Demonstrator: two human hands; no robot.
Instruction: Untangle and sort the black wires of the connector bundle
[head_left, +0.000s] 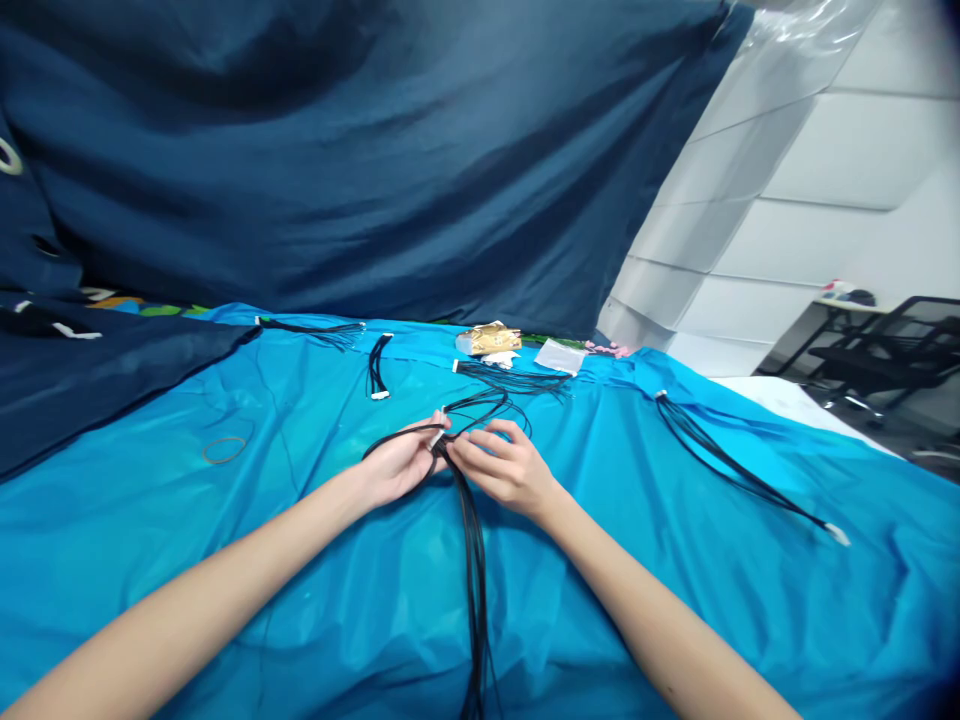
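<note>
Near the middle of the head view, my left hand point(403, 462) is closed around a white connector point(437, 438) that has a bundle of black wires point(471, 560) coming from it. My right hand point(504, 465) pinches at the wires right beside that connector, its fingertips close together. From between the hands the bundle hangs down toward the bottom edge. One loop of black wire passes over my left palm, and other loose wires curve behind the fingers.
On the blue sheet point(300, 560) lie several wire harnesses: one at the right point(739, 465), a short one point(377, 368), and one behind my hands point(510, 378). A rubber band point(224, 450) lies left. Gold packaging point(491, 340) and white paper point(560, 356) lie behind.
</note>
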